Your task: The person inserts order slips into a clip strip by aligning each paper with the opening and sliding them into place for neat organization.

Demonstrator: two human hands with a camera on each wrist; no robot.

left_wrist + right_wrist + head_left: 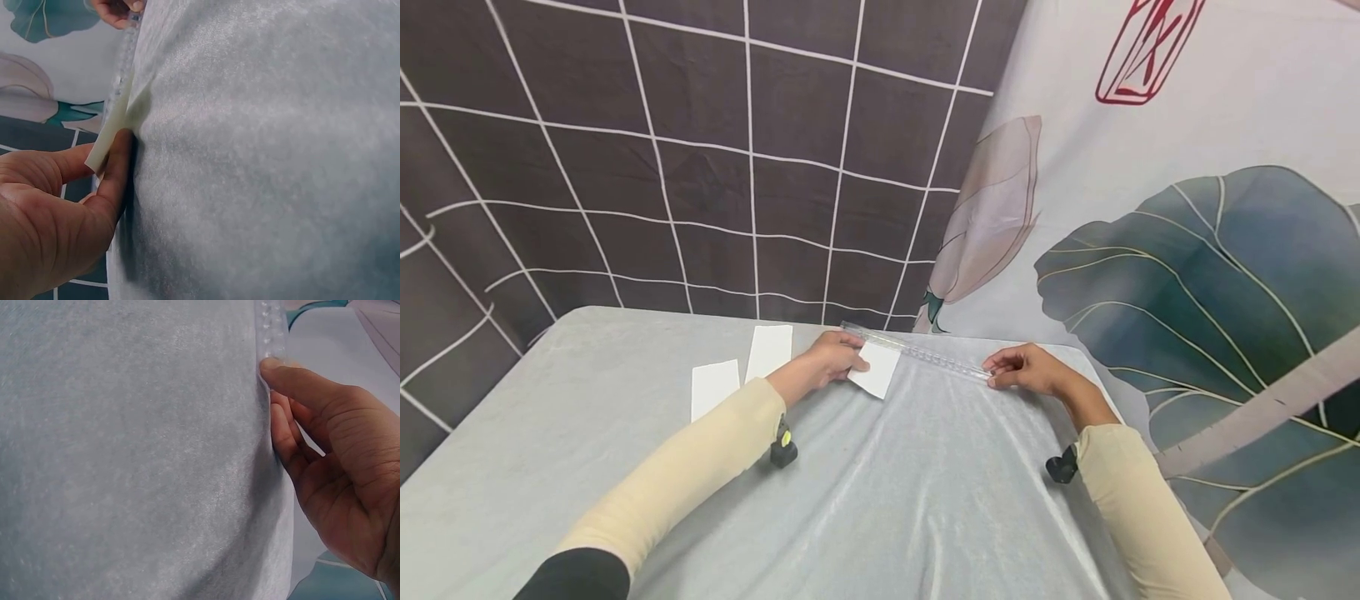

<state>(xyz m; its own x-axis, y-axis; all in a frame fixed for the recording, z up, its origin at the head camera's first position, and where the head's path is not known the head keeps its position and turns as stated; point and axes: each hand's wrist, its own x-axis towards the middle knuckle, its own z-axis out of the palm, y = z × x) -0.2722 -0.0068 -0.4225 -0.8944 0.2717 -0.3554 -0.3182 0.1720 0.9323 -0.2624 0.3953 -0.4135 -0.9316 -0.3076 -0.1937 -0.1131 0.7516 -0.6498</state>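
My left hand (833, 358) pinches a small white piece of paper (876, 372) between thumb and fingers near the table's far edge. A clear plastic ruler (940, 360) runs from behind that paper to my right hand. In the left wrist view the paper (111, 134) stands tilted up from the cloth, its near corner between the thumb and fingers. My right hand (1030, 369) grips the ruler's right end. In the right wrist view, the thumb lies on the ruler's (272, 334) end, with the other fingers curled below.
Two more white paper pieces lie left of my left hand, one farther back (769, 348) and one nearer (715, 387). A pale grey cloth (910, 500) with soft wrinkles covers the table. Behind its far edge hang a dark grid-patterned curtain (700, 175) and a white leaf-printed one (1187, 275).
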